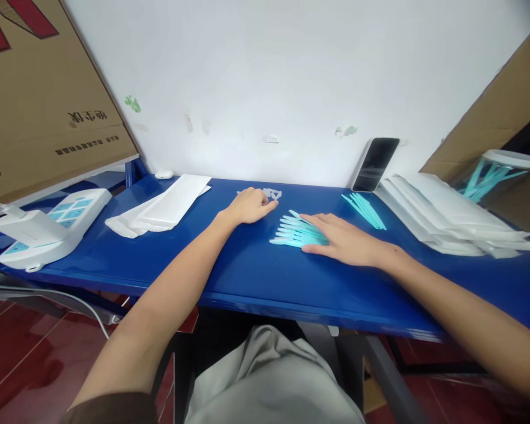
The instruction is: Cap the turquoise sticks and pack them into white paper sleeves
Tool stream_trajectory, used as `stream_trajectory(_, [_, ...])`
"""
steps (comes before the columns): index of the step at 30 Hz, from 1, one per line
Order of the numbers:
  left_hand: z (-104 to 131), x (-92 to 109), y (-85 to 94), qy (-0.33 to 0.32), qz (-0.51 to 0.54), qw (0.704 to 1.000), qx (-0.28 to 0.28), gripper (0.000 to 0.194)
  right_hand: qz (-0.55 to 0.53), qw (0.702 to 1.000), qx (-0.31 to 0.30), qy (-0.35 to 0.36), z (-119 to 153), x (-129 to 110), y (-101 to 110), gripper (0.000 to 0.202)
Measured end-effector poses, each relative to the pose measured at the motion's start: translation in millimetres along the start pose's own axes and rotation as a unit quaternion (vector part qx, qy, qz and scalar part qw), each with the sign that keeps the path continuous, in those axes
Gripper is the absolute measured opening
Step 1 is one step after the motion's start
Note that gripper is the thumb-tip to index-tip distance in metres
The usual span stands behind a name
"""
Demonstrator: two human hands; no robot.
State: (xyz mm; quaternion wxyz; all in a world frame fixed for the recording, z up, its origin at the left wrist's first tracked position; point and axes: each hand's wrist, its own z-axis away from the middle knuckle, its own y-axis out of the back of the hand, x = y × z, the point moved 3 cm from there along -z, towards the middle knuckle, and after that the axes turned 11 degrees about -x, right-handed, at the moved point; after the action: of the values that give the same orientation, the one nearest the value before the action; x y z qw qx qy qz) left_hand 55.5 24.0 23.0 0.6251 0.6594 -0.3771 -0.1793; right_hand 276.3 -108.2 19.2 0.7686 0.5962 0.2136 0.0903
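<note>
Several turquoise sticks (291, 231) lie fanned out side by side on the blue table (247, 277). My right hand (338, 238) rests over their right ends, fingers spread, palm down. Left of it, my left hand (251, 206) is on the table with its fingers curled, beside some small clear or whitish pieces (271, 193) near the wall; whatever its fingers may hold is hidden. A smaller bundle of turquoise sticks (364, 211) lies beyond my right hand.
White packets (172, 203) lie at the left, near a white power strip (70, 218) with a plugged charger (29, 227). At the right are a phone (376, 164) leaning on the wall, stacked white packets (454, 218) and a clear cup (490, 174) of turquoise sticks.
</note>
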Motion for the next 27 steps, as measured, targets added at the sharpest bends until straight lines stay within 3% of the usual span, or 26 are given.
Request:
stream_trajectory(5, [2.7,13.4,6.5,-0.029,0.050,0.998,-0.004,0.050,-0.018,1.000,0.004,0.015,-1.7,1.3,-0.2,0.074])
stream_trajectory(10, [3.5,36.0,-4.7,-0.121,0.036,0.983,-0.132,0.080,-0.006,1.000,0.009,0.017,-4.9,5.2,-1.5,0.062])
stream_trajectory(13, [2.0,45.6,-13.5,-0.138,-0.009,0.975,-0.172,0.073,0.005,1.000,0.012,0.010,-6.0,4.4,-0.5,0.048])
stream_trajectory(21, [1.2,68.7,-31.2,-0.170,-0.098,0.971,-0.138,0.042,0.045,0.998,0.026,-0.047,-13.8,3.6,-2.8,0.027])
stream_trajectory(27, [1.8,80.3,-31.5,-0.173,-0.190,0.959,-0.117,0.040,0.062,0.994,0.022,-0.092,-20.9,0.5,-2.3,0.027])
